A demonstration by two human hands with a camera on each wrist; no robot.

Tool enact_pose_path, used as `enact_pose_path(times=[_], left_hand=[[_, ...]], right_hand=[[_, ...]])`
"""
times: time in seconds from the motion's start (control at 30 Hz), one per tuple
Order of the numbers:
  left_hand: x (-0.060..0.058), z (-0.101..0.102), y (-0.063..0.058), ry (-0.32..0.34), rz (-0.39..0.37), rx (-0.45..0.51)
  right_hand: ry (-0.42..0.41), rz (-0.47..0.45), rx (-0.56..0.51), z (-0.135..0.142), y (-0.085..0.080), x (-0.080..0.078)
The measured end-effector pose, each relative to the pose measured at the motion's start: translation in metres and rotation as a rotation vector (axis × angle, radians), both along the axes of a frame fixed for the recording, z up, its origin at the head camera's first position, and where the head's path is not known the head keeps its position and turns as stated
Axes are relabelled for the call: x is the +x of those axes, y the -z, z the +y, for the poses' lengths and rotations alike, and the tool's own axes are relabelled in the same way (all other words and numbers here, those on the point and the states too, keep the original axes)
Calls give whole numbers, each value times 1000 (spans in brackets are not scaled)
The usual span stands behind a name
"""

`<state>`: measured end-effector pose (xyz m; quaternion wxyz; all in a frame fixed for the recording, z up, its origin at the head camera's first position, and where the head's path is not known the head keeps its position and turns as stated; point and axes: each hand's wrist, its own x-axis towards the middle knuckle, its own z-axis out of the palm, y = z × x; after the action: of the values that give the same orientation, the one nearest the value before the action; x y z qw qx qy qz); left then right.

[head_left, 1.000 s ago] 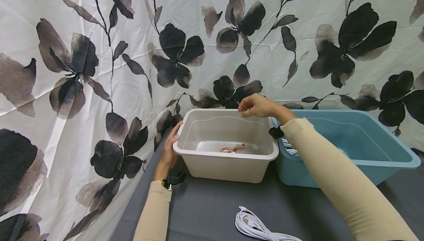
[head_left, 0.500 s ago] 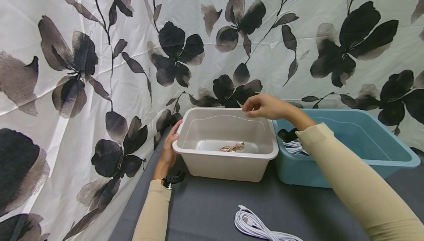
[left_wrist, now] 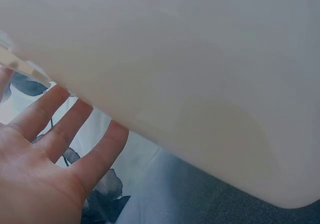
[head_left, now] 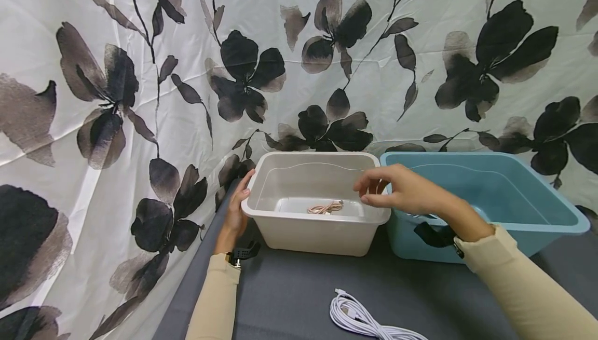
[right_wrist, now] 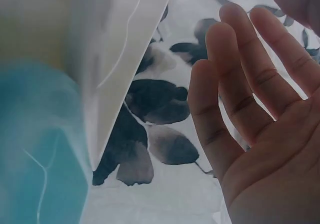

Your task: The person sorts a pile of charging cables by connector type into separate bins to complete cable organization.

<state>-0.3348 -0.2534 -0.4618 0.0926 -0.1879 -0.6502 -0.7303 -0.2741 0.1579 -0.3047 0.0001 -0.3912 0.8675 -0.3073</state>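
Note:
A beige plastic bin point(head_left: 308, 236) stands on the grey surface with a coiled tan cable point(head_left: 325, 208) on its floor. My left hand point(head_left: 236, 213) rests against the bin's left side, its fingers fairly straight along the wall. In the left wrist view the fingertips point(left_wrist: 117, 131) touch the bin's edge or pass behind it. Above the bin's right rim hovers my right hand point(head_left: 402, 189), fingers loosely bent and holding nothing. The right wrist view shows its bare palm point(right_wrist: 280, 159). A blue-green bin point(head_left: 490, 174) stands at the right; my right hand and wrist strap partly hide white cables inside.
A coiled white cable point(head_left: 355, 316) lies on the grey surface point(head_left: 289, 288) in front of the bins. Behind and to the left hangs a white curtain point(head_left: 187, 13) with dark flowers, close to both bins.
My right hand has moved from the beige bin's far rim toward me and to the right, over the right rim. My left hand and both bins stay where they were.

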Motion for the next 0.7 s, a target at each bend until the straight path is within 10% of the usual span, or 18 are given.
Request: enact_pose_path(times=[0.7], left_hand=[[-1, 0, 2, 11, 7, 26]], right_hand=[[-79, -5, -233, 36, 118, 89]])
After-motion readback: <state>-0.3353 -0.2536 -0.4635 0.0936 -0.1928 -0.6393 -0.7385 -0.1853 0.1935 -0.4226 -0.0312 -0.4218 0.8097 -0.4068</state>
